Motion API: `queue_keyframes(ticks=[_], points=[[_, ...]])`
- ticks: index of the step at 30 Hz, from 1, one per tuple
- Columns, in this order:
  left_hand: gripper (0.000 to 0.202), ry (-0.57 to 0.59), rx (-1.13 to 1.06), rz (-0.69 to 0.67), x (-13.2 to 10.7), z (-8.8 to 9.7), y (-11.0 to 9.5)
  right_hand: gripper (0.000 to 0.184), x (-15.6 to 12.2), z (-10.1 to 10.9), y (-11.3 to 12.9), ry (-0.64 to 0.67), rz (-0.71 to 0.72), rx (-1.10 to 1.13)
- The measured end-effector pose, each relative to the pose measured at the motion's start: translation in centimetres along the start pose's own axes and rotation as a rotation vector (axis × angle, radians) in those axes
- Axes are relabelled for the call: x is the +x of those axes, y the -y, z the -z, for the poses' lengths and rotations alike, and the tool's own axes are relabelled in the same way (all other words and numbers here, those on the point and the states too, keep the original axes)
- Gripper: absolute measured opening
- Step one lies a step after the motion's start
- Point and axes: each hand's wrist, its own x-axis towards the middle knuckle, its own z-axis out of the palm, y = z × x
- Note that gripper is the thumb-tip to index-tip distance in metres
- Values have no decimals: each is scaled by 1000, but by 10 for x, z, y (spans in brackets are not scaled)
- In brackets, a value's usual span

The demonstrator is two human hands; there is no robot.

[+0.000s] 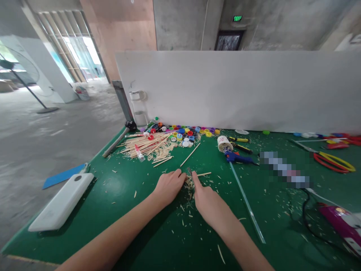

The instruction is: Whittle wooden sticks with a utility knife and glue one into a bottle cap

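Observation:
My right hand is closed round a knife, its index finger stretched along the top; only the short grey blade shows, and the handle is hidden in the palm. My left hand is closed and presses down on the table beside the blade. Between the two hands a thin wooden stick lies nearly level, its right end sticking out past my right index finger. My left fingers seem to pin its other end, which is hidden. Pale wood shavings are heaped under the blade.
More sticks and shavings lie at the back left, beside colourful bottle caps. A hammer and a white slab lie left. Right are a paper cup, blue glue gun, clear glue stick, pliers and cables.

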Motion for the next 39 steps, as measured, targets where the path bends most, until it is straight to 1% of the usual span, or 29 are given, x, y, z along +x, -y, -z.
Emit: queue_keyframes(ticks=[2, 4, 11, 14, 16, 20, 25, 28, 31, 34, 37, 39], points=[[16, 14, -4, -4, -1, 2, 0, 66, -5, -10, 4, 8, -33, -26], [15, 24, -8, 5, -1, 3, 0, 70, -10, -13, 8, 31, -64, -35], [15, 39, -39, 14, 1, 4, 0, 81, -25, -15, 11, 112, -131, -29], [15, 36, -46, 10, 0, 4, 0, 84, -25, -16, 11, 122, -137, -37], [14, 38, -43, 8, 0, 3, 1, 83, -21, -14, 12, 111, -126, -34], [15, 52, -27, -27, 1, 3, 4, 76, -9, -4, 12, 56, -83, -10], [17, 73, 4, -55, 0, 6, 1, 67, 1, 20, 12, 91, -58, -6], [18, 91, 13, -74, 0, 10, -4, 67, 9, 35, 18, 122, -40, -32], [20, 91, 20, -35, 2, 10, -5, 67, 19, 43, 26, 120, -26, -73], [20, 72, 12, 43, 4, 6, -2, 66, 25, 38, 27, 96, -16, -65], [29, 33, -15, 129, 4, 2, 1, 64, 23, 23, 21, 57, -1, -54], [33, 9, -34, 159, 3, 0, 3, 65, 19, 11, 16, 24, 1, -57]])
